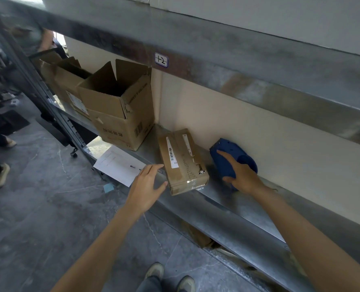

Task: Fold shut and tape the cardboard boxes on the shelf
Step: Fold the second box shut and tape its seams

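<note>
- Centrally, a small cardboard box (182, 161) lies closed on the metal shelf (227, 205), its near end at the front lip; it is brown and scuffed, with clear tape across its near end, two white label strips and a barcode on top.
- Left hand (146, 186), lower centre, is open with fingers spread, its thumb at the box's near left corner.
- Right hand (243, 175) rests on a blue tape dispenser (227, 157) right of the box, index finger straight along it; I cannot tell whether the hidden fingers grip.
- Upper left, a large open box (120, 114) stands with flaps raised, another open box (63, 79) behind it.
- A white paper sheet (118, 165) overhangs the shelf edge, left of centre.
</note>
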